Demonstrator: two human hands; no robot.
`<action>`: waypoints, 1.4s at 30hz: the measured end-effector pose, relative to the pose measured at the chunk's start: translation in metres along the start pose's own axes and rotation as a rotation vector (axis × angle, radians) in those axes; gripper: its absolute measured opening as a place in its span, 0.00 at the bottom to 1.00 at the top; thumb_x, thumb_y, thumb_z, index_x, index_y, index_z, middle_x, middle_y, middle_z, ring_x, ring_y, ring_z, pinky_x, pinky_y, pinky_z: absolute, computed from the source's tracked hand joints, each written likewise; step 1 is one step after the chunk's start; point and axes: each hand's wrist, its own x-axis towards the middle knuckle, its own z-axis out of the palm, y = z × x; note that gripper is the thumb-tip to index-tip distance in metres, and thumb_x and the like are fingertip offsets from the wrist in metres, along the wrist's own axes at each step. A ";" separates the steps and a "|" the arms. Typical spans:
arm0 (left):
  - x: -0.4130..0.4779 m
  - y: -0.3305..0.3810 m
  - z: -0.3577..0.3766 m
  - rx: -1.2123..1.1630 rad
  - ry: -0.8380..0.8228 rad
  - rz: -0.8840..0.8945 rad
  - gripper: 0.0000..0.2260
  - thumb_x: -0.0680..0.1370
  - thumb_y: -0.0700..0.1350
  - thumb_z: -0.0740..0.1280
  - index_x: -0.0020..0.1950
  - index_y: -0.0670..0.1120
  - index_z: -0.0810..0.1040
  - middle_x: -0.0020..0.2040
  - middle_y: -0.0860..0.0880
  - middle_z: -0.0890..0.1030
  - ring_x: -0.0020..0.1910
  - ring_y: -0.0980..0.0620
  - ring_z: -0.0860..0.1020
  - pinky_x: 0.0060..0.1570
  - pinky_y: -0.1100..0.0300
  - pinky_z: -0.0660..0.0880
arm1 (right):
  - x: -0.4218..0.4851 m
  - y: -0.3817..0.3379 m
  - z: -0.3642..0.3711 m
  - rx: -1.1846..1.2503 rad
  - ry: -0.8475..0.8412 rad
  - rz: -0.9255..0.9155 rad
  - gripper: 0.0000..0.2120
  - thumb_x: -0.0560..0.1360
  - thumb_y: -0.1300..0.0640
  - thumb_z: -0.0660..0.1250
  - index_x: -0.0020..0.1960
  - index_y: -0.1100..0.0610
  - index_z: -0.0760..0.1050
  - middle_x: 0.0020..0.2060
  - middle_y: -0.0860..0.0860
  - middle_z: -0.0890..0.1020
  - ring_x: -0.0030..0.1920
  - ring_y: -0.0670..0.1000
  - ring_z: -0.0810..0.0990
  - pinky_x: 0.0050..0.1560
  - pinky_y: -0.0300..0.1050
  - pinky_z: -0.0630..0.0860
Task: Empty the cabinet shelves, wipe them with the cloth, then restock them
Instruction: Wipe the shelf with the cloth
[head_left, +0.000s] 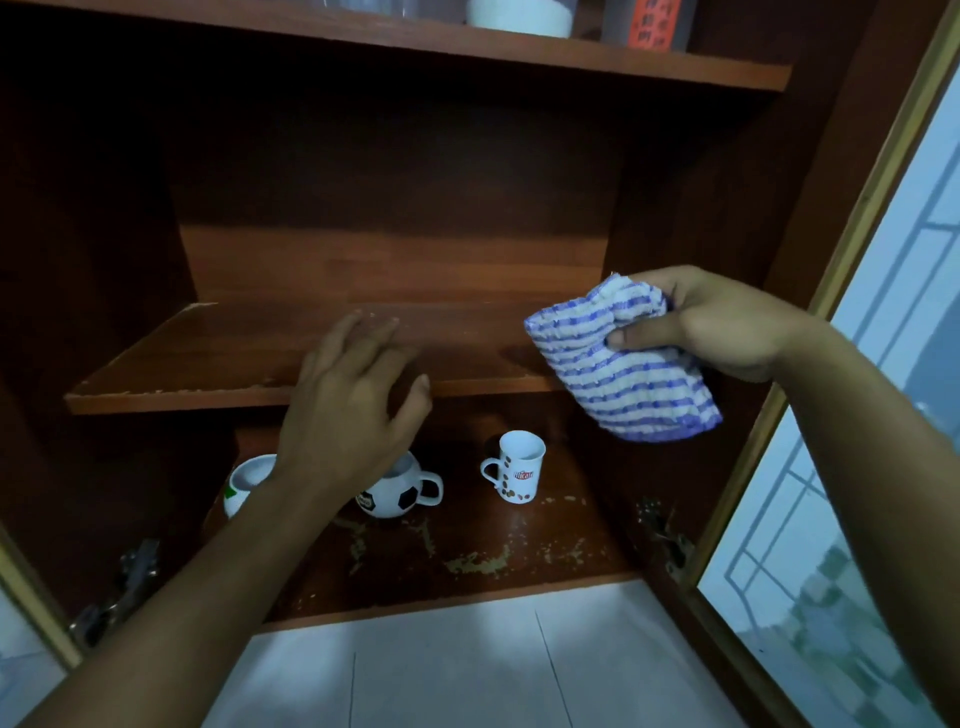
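The right hand (722, 327) grips the striped cloth (618, 364) beside the middle shelf (208, 358) — the left hand (348, 410) hovers, fingers spread, holding nothing.

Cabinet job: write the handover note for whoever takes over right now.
Left hand: open, fingers spread over the front edge of the middle shelf, holding nothing.
Right hand: grips the striped cloth, held in front of that shelf's right end.
That shelf has no items on it; whether it has been wiped cannot be told.
Bottom shelf: football mug, bean-print mug, and a third mug partly hidden by the left wrist.
Top shelf: stocked.
Left to do: empty and wipe the other shelves, then restock.
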 end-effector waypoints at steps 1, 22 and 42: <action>-0.001 0.003 0.000 0.003 0.008 0.004 0.21 0.78 0.54 0.58 0.60 0.42 0.81 0.67 0.42 0.76 0.72 0.39 0.66 0.62 0.41 0.68 | -0.005 0.001 0.003 0.051 0.006 -0.007 0.11 0.76 0.61 0.69 0.58 0.57 0.79 0.52 0.64 0.83 0.51 0.63 0.83 0.45 0.53 0.78; -0.095 0.083 0.019 -0.004 -0.116 -0.115 0.25 0.78 0.54 0.58 0.70 0.42 0.72 0.75 0.40 0.65 0.74 0.38 0.63 0.69 0.45 0.63 | -0.077 0.140 0.134 0.513 0.350 0.450 0.12 0.80 0.47 0.63 0.54 0.55 0.78 0.45 0.55 0.86 0.43 0.54 0.86 0.43 0.50 0.82; -0.129 0.073 -0.004 0.056 -0.291 -0.151 0.25 0.76 0.54 0.62 0.71 0.46 0.71 0.78 0.42 0.59 0.76 0.41 0.59 0.69 0.49 0.57 | -0.094 0.212 0.183 -0.258 0.217 0.508 0.19 0.80 0.50 0.62 0.67 0.59 0.67 0.59 0.63 0.79 0.58 0.64 0.77 0.56 0.50 0.73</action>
